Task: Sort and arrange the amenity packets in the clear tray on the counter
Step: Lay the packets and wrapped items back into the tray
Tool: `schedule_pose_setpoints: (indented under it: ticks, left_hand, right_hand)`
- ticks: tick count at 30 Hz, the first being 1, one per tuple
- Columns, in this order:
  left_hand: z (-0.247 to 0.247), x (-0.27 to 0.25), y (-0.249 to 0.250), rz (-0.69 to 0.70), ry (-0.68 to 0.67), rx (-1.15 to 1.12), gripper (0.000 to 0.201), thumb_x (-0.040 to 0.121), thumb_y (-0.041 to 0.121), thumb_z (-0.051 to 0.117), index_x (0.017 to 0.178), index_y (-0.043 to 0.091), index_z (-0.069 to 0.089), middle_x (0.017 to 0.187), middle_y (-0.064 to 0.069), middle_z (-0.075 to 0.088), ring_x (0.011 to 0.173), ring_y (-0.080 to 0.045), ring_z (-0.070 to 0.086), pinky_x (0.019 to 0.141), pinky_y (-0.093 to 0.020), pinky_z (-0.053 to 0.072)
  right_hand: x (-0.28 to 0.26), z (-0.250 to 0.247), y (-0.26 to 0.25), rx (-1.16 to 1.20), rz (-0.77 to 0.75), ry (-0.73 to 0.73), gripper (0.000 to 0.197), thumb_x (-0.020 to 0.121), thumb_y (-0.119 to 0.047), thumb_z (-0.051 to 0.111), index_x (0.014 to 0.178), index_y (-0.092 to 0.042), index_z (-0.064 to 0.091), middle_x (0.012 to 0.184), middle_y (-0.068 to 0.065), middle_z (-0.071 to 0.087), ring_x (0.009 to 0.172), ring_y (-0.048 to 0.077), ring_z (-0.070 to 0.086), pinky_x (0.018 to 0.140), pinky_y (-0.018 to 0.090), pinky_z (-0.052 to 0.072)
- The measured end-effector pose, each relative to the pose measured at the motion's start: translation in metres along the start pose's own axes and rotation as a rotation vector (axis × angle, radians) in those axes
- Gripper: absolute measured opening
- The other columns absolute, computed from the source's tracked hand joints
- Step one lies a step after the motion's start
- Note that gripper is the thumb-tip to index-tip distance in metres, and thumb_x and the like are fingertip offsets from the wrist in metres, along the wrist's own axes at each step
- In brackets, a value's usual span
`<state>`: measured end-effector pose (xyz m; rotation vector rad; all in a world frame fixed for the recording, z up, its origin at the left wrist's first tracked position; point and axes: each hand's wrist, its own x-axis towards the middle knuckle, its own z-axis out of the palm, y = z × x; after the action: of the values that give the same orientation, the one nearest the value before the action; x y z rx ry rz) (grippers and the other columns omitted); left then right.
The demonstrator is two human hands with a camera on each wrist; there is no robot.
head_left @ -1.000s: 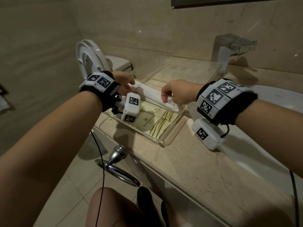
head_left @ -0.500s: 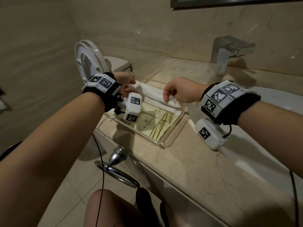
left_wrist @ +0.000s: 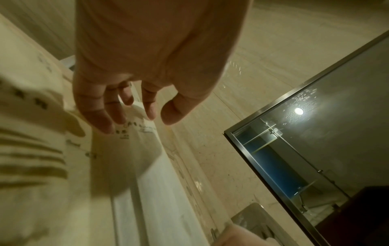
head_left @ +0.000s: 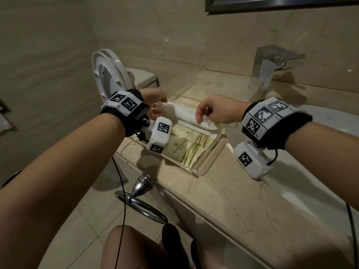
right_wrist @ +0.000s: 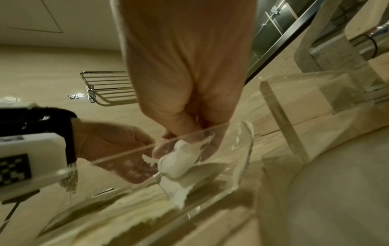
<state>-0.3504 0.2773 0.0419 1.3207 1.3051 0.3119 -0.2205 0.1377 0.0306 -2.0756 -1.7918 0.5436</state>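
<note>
Centre frame: left hand and right hand each pinch an end of the long white packet over the clear tray. Green-striped packets lie flat inside, apparently sorted; white packet not yet placed.

- A beige marble counter with thin dark veins runs along the wall, its front edge facing the person.
- A clear tray sits directly on it, near the left end and close to the front edge (thick see-through walls, so the stone shows through).
- A chrome faucet stands on the counter behind the tray, by the wall.
- A white sink basin is set into the counter just right of the tray.
- Nearer the person, the counter shows only stone.
</note>
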Motion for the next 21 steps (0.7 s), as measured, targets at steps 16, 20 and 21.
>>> schedule_pose_setpoints:
  ticks: [16,20,21]
  left_hand:
    - [0.002,0.006,-0.004,-0.011,-0.034,-0.009,0.023,0.097,0.008,0.034,0.074,0.009,0.037,0.068,-0.005,0.031,0.056,-0.014,0.03,0.065,-0.024,0.038]
    - [0.001,0.003,-0.004,-0.026,-0.038,-0.023,0.022,0.097,0.009,0.035,0.075,0.007,0.038,0.07,-0.006,0.033,0.056,-0.014,0.033,0.066,-0.024,0.041]
    - [0.001,0.001,-0.005,-0.031,-0.034,0.001,0.021,0.097,0.009,0.035,0.077,0.006,0.04,0.073,-0.007,0.036,0.059,-0.015,0.037,0.067,-0.024,0.042]
  right_hand:
    - [0.003,0.014,0.0,-0.383,0.01,-0.054,0.026,0.083,0.008,0.044,0.091,-0.016,0.04,0.099,0.004,0.039,0.084,0.022,0.044,0.073,0.029,0.039]
    - [-0.001,0.013,-0.002,-0.437,0.04,-0.055,0.022,0.086,0.004,0.046,0.092,-0.017,0.041,0.102,0.005,0.037,0.081,0.023,0.045,0.08,0.035,0.045]
    - [-0.002,0.012,-0.003,-0.446,0.044,-0.048,0.021,0.086,0.003,0.046,0.092,-0.017,0.042,0.103,0.006,0.038,0.082,0.023,0.045,0.08,0.035,0.045]
